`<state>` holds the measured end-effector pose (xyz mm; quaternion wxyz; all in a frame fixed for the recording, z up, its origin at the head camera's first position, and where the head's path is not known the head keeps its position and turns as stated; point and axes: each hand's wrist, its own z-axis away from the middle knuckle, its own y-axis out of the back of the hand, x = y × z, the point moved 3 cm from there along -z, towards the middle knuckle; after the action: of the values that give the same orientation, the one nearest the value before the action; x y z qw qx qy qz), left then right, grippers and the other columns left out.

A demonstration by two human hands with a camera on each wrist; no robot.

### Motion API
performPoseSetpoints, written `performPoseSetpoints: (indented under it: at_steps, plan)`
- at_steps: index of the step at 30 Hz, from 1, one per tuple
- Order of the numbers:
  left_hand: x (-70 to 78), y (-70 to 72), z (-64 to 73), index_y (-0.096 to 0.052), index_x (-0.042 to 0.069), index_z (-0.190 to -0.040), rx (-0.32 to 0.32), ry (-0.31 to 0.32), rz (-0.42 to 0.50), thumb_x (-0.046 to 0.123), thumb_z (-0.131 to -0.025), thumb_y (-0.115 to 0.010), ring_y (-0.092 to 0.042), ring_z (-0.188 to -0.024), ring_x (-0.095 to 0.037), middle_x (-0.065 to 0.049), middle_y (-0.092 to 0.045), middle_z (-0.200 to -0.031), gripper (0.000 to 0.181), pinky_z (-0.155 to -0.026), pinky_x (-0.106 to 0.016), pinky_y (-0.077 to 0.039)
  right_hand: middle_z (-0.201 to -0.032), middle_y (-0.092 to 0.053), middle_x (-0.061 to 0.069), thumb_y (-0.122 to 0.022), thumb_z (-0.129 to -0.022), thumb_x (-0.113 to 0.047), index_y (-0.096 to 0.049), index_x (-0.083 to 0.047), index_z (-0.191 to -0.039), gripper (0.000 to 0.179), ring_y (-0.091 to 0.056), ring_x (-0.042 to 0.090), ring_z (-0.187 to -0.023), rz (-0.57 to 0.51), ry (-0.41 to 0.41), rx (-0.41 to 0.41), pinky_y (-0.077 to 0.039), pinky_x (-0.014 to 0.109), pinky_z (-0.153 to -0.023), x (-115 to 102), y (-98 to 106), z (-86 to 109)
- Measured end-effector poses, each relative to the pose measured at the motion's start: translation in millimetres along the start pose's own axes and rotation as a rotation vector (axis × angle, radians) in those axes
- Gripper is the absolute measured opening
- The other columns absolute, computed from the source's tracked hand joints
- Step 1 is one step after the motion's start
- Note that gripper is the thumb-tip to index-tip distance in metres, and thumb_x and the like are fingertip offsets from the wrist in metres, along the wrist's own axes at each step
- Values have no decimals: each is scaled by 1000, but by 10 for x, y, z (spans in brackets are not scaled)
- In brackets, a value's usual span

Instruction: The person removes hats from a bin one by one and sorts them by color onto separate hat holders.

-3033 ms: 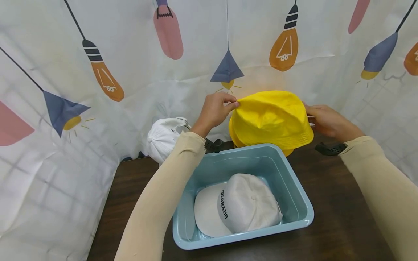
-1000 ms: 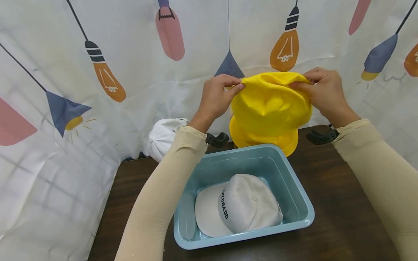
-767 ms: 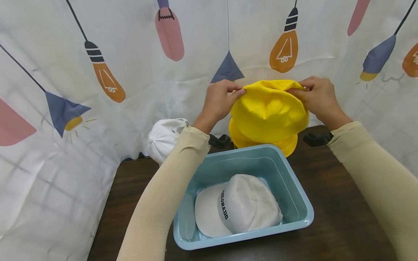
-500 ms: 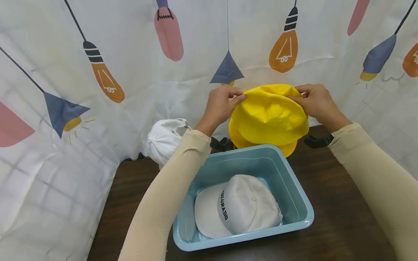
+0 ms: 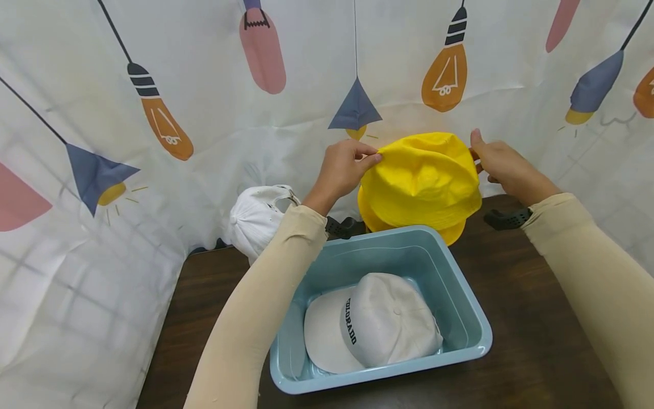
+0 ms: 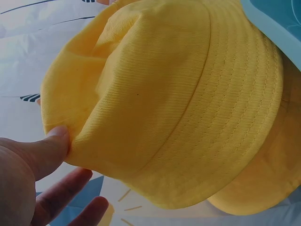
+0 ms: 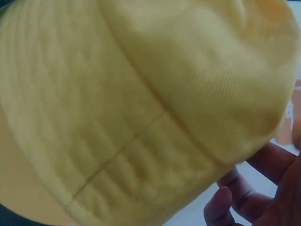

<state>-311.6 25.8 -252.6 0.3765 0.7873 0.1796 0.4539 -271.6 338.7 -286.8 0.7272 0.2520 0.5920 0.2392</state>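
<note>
A yellow bucket hat (image 5: 421, 182) stands behind the light blue basin. My left hand (image 5: 343, 170) pinches the upper left of its crown between thumb and fingers; the left wrist view shows the left thumb (image 6: 56, 141) pressed on the yellow cloth. At the crown's right side is my right hand (image 5: 506, 167), thumb raised off the cloth and fingertips by the hat's edge. Loosely bent right fingers (image 7: 247, 197) appear beside the brim in the right wrist view; contact is unclear. Under the brim another yellow brim (image 5: 452, 232) shows, whether of a second hat I cannot tell.
The light blue basin (image 5: 424, 250) on the dark wooden table (image 5: 526, 341) holds a white cap (image 5: 393, 318) lettered COLORADO. Another white cap (image 5: 252, 218) sits behind my left forearm. A curtain (image 5: 286, 130) printed with lamps hangs at the back.
The hat has come down from its raised position a second ago. My right hand has let go of the crown and shifted right, thumb lifted. My left hand still pinches the hat.
</note>
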Motion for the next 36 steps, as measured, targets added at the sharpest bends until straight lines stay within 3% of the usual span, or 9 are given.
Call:
performPoseSetpoints:
  at_steps: [3, 6, 10, 18, 22, 28, 33, 36]
  plan:
    - [4, 3, 5, -78, 20, -120, 1, 2, -2, 36, -98, -68, -62, -112, -15, 3, -71, -118, 29, -96, -30, -54, -126, -49, 18, -16, -87, -87, -49, -1, -138, 105, -40, 39, -120, 19, -44, -35, -40, 60, -98, 49, 1, -6]
    - [8, 2, 6, -78, 20, -120, 0, 7, -1, 35, -98, -68, -62, -111, -15, 3, -71, -118, 28, -95, -30, -54, -117, -51, 13, -25, -84, -89, -52, -1, -132, 104, -42, 35, -113, 21, -72, -64, -44, 52, -91, 81, 0, -11]
    - [6, -8, 4, -78, 20, -120, -3, 11, 0, 34, -98, -68, -62, -111, -15, 3, -71, -118, 28, -95, -29, -54, -117, -51, 8, -33, -78, -94, -57, -3, -128, 106, -43, 29, -104, 1, -117, -102, -37, 39, -74, 107, 10, -13]
    - [-5, -19, 3, -78, 19, -120, 1, 3, 4, 33, -98, -69, -62, -111, -15, 3, -71, -118, 28, -95, -30, -54, -107, -51, 5, -34, -77, -95, -67, -14, -99, 90, -41, 30, -101, 9, -152, -180, -32, 40, -73, 182, 8, -13]
    - [-17, -26, 2, -78, 19, -120, -6, 5, 4, 33, -98, -68, -62, -111, -15, 3, -70, -117, 28, -95, -30, -55, -100, -52, 2, -37, -79, -93, -68, -19, -84, 80, -42, 28, -99, -17, -159, -181, -31, 41, -74, 227, -5, -23]
    - [-48, -31, 3, -79, 19, -118, 5, -1, -16, 33, -98, -69, -63, -109, -15, 3, -71, -114, 27, -96, -30, -54, -83, -52, -8, -56, -83, -81, -66, -27, -72, 56, -47, 16, -83, -209, -153, -107, -35, 31, -65, 259, 17, -39]
    - [-55, -30, 8, -78, 20, -119, -4, 10, -2, 34, -98, -69, -62, -111, -14, 4, -71, -117, 28, -97, -31, -54, -96, -49, -9, -67, -85, -65, -73, -31, -84, 35, -43, 14, -90, -423, -123, 17, -41, 25, -67, 240, 73, -21]
    - [-56, -22, 12, -78, 20, -121, -2, 14, 5, 34, -98, -68, -62, -113, -14, 5, -71, -118, 28, -98, -30, -54, -107, -47, -7, -73, -84, -54, -76, -27, -97, 30, -38, 15, -98, -613, -81, 116, -42, 24, -69, 207, 114, -1]
